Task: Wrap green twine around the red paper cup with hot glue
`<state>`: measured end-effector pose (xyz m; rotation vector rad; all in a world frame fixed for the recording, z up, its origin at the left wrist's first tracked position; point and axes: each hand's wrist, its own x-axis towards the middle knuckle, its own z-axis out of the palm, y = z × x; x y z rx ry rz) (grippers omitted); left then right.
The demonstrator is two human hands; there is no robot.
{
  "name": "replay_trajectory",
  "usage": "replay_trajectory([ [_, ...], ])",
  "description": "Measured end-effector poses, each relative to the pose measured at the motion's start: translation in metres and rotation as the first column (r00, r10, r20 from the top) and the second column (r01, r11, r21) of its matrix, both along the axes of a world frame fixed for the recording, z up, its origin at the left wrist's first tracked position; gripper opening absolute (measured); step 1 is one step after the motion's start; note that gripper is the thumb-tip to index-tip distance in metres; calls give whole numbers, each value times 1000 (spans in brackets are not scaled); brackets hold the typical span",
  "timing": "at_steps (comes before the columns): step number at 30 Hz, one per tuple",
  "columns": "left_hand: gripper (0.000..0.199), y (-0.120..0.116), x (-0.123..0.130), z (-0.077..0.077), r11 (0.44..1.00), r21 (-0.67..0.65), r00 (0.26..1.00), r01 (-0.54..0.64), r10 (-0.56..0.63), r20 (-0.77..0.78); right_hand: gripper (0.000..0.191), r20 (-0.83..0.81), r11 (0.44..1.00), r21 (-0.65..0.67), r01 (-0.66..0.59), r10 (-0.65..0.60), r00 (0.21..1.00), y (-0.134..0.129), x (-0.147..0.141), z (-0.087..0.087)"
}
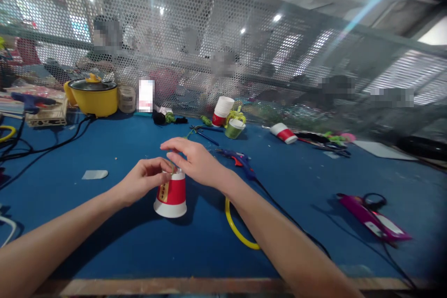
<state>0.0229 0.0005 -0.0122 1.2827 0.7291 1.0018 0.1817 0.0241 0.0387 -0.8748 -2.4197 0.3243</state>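
Pinching thin strand [172,166] atop upturned cup [177,189] with left hand [139,182], curving right hand [196,160] close above, fingers parted, left of centre, apparently working midway, showing no clear finish.

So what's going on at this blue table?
A person has both hands at the top of an upside-down red-and-white paper cup. The left hand is against it; the right hand is just above. Whatever is between their fingers is too small to identify. A blue glue gun lies to the right.
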Motion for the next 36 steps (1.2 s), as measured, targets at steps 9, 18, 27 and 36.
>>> replay_trajectory([
  [9, 15, 3, -1, -10, 997, -68, 999, -41, 42, 20, 15, 26, 766, -127, 630, -632, 774, 30, 69, 2],
  [18, 17, 7, 0, -11, 990, 1, 989, -143, 143, 44, 13, 262, 479, -134, 868, -827, 497, 27, 157, -41],
  [27, 14, 7, -2, -15, 991, 15, 990, -136, 136, 46, 31, 115, 362, -200, 910, -914, 389, 24, 152, -42],
  [36, 19, 9, 0, -16, 979, -3, 978, -203, 203, 48, 26, -230, 741, -601, 299, -519, 823, -43, 83, -5],
])
